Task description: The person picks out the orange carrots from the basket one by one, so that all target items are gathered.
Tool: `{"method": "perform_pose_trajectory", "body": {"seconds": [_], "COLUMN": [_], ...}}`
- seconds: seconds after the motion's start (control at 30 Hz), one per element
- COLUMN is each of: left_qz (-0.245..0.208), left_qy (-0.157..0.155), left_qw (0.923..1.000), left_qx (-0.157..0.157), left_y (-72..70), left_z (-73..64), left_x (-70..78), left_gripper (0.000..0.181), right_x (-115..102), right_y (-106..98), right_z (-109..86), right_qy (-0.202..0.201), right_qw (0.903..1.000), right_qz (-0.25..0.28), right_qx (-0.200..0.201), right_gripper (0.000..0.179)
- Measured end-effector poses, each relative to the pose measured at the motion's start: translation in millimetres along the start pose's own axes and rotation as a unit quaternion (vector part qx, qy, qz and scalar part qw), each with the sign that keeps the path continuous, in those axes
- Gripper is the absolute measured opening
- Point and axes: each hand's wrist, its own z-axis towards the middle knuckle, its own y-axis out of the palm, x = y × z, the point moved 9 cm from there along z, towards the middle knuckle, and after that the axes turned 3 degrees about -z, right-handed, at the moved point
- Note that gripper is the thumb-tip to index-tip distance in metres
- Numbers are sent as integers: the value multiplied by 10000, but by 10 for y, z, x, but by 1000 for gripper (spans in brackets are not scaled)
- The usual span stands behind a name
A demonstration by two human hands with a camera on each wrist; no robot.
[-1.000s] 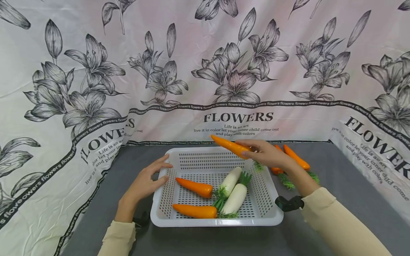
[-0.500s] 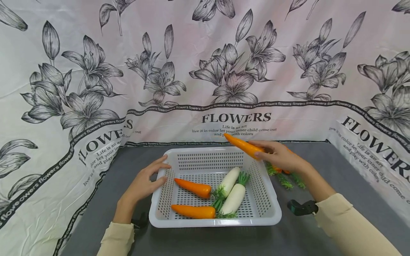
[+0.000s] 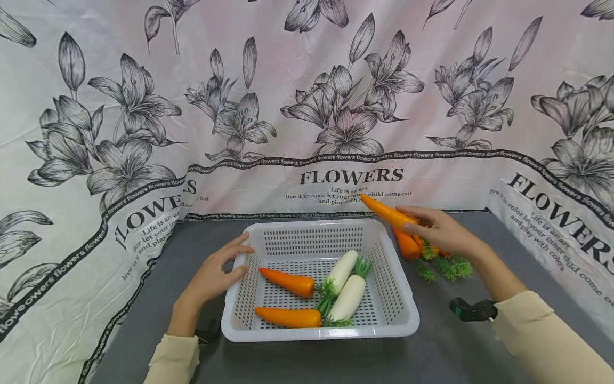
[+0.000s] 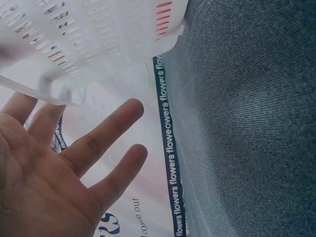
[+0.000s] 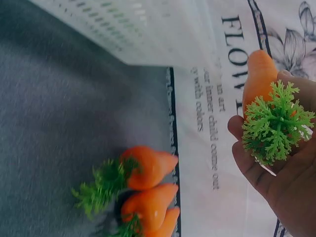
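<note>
My right hand (image 3: 443, 232) grips an orange carrot (image 3: 384, 212) by its thick end, above the table just right of the basket. In the right wrist view, green leaves (image 5: 276, 121) stick out from this carrot (image 5: 259, 74). My left hand (image 3: 211, 276) touches the left rim of a white perforated basket (image 3: 321, 334), its fingers fairly straight and spread in the left wrist view. Inside the basket, two carrots (image 3: 288, 317) lie at the left and two white radishes (image 3: 349, 298) with green tops at the right.
Several loose carrots (image 5: 148, 168) lie on the grey table (image 3: 441, 341) right of the basket, partly behind my right hand in the head view. A white floral cloth (image 3: 288, 186) hangs along the back and sides of the table.
My right hand has carried the carrot rightward, from over the basket's back right part to above the loose carrots. My left hand stays at the rim.
</note>
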Motion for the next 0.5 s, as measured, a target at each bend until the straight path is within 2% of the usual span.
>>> {"method": "perform_pose_trajectory", "body": {"seconds": [0.27, 0.5], "left_qz": [24, -18], "left_qy": [18, 27], "left_qw": [10000, 10000], "left_qx": [13, 12], "left_y": [3, 1], "left_z": [0, -1], "left_x": [3, 6], "left_gripper": [39, 39], "right_x": [318, 534], "right_y": [-139, -279], "right_z": [-136, -239], "right_qy": [381, 411], "right_qw": [9990, 9970], "right_qz": [-49, -368], "right_qx": [227, 544], "right_gripper": [59, 57]}}
